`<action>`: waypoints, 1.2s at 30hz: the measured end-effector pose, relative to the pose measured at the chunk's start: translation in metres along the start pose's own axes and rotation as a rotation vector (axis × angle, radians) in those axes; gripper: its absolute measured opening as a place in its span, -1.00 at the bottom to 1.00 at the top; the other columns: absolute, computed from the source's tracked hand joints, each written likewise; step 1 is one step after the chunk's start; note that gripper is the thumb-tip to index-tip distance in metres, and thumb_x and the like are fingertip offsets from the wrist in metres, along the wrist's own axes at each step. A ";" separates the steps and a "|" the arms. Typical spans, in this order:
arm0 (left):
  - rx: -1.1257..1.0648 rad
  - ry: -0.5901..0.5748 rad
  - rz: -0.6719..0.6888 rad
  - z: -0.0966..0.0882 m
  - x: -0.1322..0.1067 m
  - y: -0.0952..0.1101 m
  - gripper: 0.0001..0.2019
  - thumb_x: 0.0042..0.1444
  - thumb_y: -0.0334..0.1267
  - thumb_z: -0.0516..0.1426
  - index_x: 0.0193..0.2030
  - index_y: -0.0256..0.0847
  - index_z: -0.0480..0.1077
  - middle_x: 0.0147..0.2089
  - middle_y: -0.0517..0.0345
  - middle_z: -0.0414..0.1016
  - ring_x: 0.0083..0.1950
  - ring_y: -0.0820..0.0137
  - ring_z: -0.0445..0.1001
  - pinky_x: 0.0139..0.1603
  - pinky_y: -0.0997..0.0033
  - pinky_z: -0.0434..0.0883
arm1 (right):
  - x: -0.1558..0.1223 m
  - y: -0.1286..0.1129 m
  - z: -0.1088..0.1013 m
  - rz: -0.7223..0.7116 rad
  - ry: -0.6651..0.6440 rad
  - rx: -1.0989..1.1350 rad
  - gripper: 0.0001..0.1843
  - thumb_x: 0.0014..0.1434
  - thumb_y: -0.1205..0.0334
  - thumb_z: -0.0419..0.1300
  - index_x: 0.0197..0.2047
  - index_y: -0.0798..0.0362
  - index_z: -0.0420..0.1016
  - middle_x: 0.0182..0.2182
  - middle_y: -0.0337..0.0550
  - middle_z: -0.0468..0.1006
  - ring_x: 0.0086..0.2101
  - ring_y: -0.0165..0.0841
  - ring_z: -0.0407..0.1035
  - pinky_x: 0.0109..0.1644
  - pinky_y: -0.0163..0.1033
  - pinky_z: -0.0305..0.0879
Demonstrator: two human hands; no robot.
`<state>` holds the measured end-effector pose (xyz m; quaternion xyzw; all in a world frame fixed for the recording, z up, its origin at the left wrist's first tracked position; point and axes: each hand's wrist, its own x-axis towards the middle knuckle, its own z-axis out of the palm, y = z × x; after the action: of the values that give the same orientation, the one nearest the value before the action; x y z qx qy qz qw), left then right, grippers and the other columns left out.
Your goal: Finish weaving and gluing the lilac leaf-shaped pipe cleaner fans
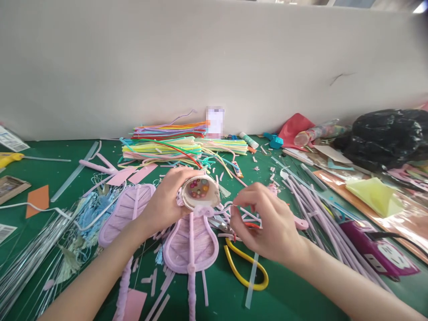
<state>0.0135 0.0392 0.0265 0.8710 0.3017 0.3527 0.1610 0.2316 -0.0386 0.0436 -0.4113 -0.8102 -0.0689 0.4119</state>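
My left hand (172,191) is wrapped round the side of a small round tub (187,206) with a rough whitish rim. Several coloured beads (199,188) show inside it. Beside the tub, my right hand (264,218) is closed in a pinch on what looks like the end of a curled lilac pipe cleaner (203,211). Just below lies a lilac leaf-shaped fan (191,245) with a wrapped handle, its top meeting the curl. A second lilac fan (125,209) lies partly under my left forearm. Pliers with yellow handles (245,267) rest beneath my right hand.
Bundles of coloured pipe cleaners (163,149) lie at the back by the wall. Silver wires (31,256) and blue tassels (96,209) are on the left. On the right are lilac stems (321,214), a purple glue gun (377,249) and a black plastic bag (388,138).
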 end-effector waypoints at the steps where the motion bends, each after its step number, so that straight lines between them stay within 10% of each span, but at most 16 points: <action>1: 0.028 -0.013 0.018 0.000 0.000 0.000 -0.53 0.09 -0.29 0.24 0.14 -0.14 0.25 0.16 0.04 0.37 0.21 0.25 0.29 0.22 0.23 0.25 | 0.002 -0.001 -0.003 0.042 -0.010 0.013 -0.82 0.13 0.44 0.12 -0.19 0.05 0.29 -0.35 -0.13 0.42 -0.32 -0.32 0.34 -0.29 -0.23 0.32; 10: 0.121 -0.056 0.107 -0.005 0.001 0.006 -0.52 0.14 -0.31 0.20 0.19 -0.09 0.20 0.19 0.09 0.38 0.25 0.24 0.21 0.27 0.17 0.21 | 0.017 -0.009 -0.011 0.030 -0.375 -0.141 -0.59 0.09 0.43 0.12 0.02 0.02 0.46 0.24 0.11 0.08 0.23 0.07 -0.06 0.18 0.23 0.15; 36: 0.102 -0.137 0.142 -0.004 0.001 0.012 -0.60 0.21 -0.28 0.12 0.18 -0.09 0.20 0.18 0.04 0.38 0.21 0.23 0.29 0.22 0.17 0.24 | 0.038 -0.008 0.002 0.083 -0.665 -0.083 -0.56 0.02 0.43 0.23 0.01 0.06 0.49 0.16 0.13 0.24 0.23 -0.02 0.01 0.21 0.09 0.19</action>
<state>0.0156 0.0308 0.0358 0.9193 0.2453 0.2868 0.1114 0.2124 -0.0202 0.0718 -0.4605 -0.8792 0.0527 0.1104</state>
